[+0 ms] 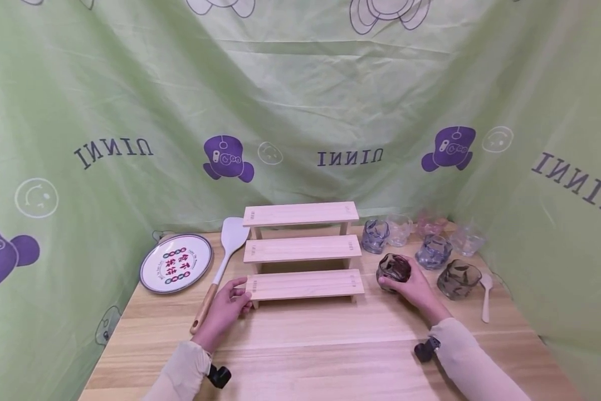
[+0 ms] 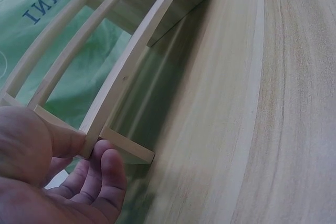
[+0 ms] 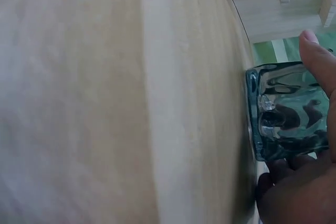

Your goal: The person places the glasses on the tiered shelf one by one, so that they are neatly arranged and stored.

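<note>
My left hand (image 1: 225, 311) pinches the left end of the lowest board of a three-tier wooden shelf (image 1: 307, 284). In the left wrist view the thumb lies on top of that board (image 2: 123, 77), with curled fingers (image 2: 111, 169) under its edge. My right hand (image 1: 416, 291) grips a dark, wavy-sided glass (image 1: 391, 268) just right of the shelf. The right wrist view shows the thumb along one side of the glass (image 3: 286, 111) and fingers on the other, its thick base close over the table.
Several glasses stand at the back right, among them a blue one (image 1: 375, 236), a pink one (image 1: 430, 224) and a grey one (image 1: 459, 279). A small spoon (image 1: 486, 298) lies beyond them. At left are a plate (image 1: 155, 264) and a white spatula (image 1: 234, 234) with wooden handle.
</note>
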A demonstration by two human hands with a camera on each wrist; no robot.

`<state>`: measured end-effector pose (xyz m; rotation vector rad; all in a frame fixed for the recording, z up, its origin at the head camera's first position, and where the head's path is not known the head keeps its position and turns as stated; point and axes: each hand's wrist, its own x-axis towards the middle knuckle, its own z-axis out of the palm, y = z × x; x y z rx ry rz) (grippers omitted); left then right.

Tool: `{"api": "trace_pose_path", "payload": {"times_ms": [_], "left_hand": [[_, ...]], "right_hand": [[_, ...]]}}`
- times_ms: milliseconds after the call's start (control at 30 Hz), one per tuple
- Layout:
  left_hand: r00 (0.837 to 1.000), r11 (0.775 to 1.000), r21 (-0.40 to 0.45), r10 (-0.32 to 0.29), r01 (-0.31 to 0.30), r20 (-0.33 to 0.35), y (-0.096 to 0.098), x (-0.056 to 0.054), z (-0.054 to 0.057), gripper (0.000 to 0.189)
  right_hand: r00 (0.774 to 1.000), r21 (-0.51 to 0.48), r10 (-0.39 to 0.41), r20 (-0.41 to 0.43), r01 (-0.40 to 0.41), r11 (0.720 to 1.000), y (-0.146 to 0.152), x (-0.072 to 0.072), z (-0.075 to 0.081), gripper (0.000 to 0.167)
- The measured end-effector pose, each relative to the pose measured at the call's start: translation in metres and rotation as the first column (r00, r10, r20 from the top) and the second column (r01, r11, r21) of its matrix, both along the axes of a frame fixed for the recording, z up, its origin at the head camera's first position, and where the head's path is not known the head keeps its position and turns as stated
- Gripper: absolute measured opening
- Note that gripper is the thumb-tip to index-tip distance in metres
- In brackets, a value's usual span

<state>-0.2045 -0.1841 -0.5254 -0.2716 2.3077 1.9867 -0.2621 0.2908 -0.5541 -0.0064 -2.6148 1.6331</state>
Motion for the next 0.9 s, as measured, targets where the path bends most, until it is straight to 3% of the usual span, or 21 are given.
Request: {"api": "trace_pose_path", "payload": {"times_ms": [167,333,500,600,900], "left_hand": [[1.000,1.000,0.025,0.009,-0.009,0.001,-0.001,-0.001,-0.001,0.049],[1.000,0.999,0.034,0.001,-0.001,0.004,-0.002,-0.001,-0.002,0.049],[1.000,0.999,0.033,0.001,-0.001,0.006,-0.002,0.000,-0.004,0.050],[1.000,1.000,0.031,-0.001,0.001,0.001,-0.002,-0.001,-0.004,0.050],[0.999,1.000,0.008,-0.014,0.014,-0.031,-0.006,-0.003,-0.011,0.048]], "right_hand": [[0.999,0.000,-0.031,0.012,0.031,1.000,-0.005,-0.001,0.003,0.095],[0.997,0.006,-0.071,0.010,0.071,0.997,-0.010,-0.002,0.023,0.098],[0.996,-0.043,-0.056,-0.071,0.053,0.998,-0.022,-0.007,0.058,0.091],[0.993,-0.024,-0.024,-0.118,0.022,0.999,-0.035,-0.010,0.082,0.086],[0.972,-0.057,0.155,-0.179,-0.167,0.984,-0.113,-0.037,0.149,0.084]]}}
